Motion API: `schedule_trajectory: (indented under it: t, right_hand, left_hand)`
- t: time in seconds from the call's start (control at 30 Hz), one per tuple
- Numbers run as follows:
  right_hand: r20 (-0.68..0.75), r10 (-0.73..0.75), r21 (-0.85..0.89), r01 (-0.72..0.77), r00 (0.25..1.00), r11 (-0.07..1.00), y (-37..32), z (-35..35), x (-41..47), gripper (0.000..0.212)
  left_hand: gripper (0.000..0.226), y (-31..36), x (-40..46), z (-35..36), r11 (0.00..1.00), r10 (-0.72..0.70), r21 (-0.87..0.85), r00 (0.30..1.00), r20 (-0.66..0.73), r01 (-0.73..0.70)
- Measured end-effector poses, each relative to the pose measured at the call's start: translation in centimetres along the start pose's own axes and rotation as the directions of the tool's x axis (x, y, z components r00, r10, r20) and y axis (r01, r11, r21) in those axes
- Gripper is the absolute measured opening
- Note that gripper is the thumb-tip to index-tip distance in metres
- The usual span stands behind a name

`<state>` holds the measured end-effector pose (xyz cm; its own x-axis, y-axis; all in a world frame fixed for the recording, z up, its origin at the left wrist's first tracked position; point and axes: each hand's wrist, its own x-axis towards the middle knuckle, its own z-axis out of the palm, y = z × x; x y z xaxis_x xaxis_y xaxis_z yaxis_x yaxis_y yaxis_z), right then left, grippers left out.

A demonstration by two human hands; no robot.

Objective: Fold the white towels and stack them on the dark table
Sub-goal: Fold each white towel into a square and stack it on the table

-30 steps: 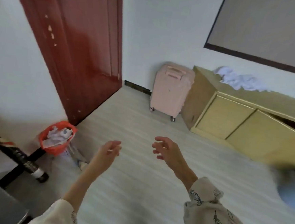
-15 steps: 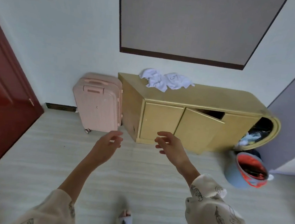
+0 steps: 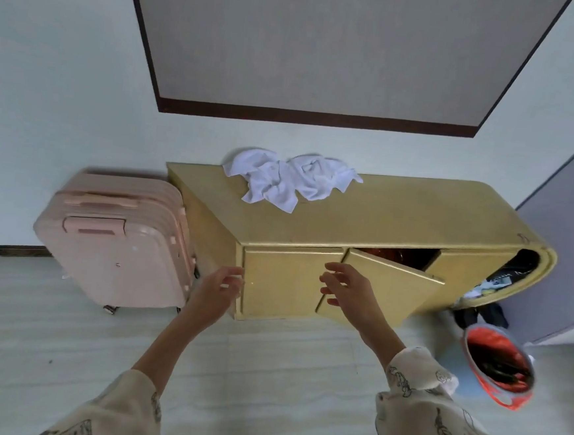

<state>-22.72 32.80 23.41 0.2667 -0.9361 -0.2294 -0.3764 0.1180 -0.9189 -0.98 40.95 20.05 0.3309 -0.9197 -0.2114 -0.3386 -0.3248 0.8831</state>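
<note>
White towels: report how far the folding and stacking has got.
Done: nothing visible. The white towels lie crumpled on the yellow cabinet. In hand: nothing; the left hand and right hand reach forward empty. Left: picking up, folding and stacking; no dark table is in view.

White towels (image 3: 290,180) crumpled on yellow-gold cabinet (image 3: 398,219); pink suitcase (image 3: 115,241) w/ ribbed shell; my sleeves (image 3: 431,417) cream w/ dark line-drawn leaf print; bucket (image 3: 497,364) red-orange inside, pale rim; floor (image 3: 29,334) light grey wood-grain.

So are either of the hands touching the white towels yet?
Apart. The head view shows the left hand and right hand low before the cabinet front, towels up on top.
</note>
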Motion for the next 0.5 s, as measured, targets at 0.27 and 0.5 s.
schedule_trajectory:
  t: [0.27,0.5]
  right_hand:
    - [0.055,0.109,-0.050,-0.106,0.993,0.993,1.7,1.6,19.7,0.026]
    - [0.118,0.271,-0.103,-0.260,0.955,0.960,3.5,3.0,34.8,0.029]
  left_hand:
    - [0.028,-2.1,17.8,3.3,0.983,-0.092,0.172,0.988,0.127,0.070]
    - [0.032,-3.1,32.1,4.8,0.910,-0.316,0.320,0.940,0.126,0.263]
